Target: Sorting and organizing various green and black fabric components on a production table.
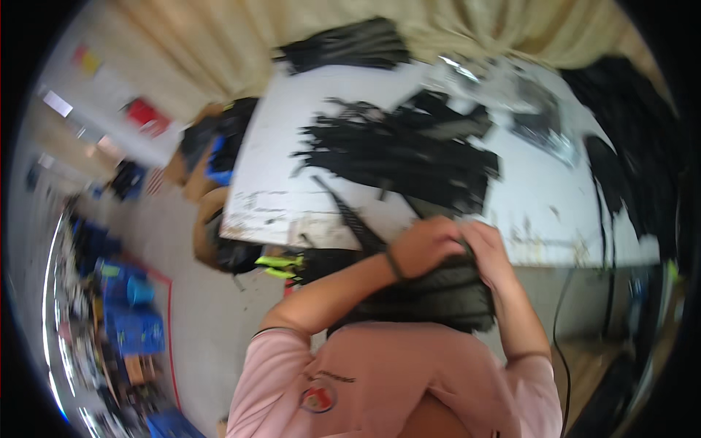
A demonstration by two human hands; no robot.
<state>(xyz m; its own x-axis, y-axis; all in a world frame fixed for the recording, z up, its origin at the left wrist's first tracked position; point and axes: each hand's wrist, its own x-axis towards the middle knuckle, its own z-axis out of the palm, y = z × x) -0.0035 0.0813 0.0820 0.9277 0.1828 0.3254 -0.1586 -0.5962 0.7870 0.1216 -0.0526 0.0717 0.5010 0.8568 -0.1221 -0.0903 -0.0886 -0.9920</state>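
My left hand (pixel 426 246) and my right hand (pixel 488 252) are close together at the table's front edge. Both are closed on a dark fabric piece (pixel 438 296), which hangs between the table and my body. My fingertips nearly meet at its upper edge, and motion blur hides what exactly they pinch. Just beyond my hands lies a spread of black fabric strips (pixel 409 157) with ragged ends. A narrow black strap (pixel 349 215) runs slantwise from that pile toward my left wrist.
The white table (pixel 255 182) carries a folded dark fabric stack (pixel 347 47) at the back and clear plastic bags (pixel 526 98) at the back right. Black cloth (pixel 628 124) covers the right end. Cardboard boxes (pixel 191 171) stand left, blue bins (pixel 135 325) farther off. A cable (pixel 558 328) hangs right.
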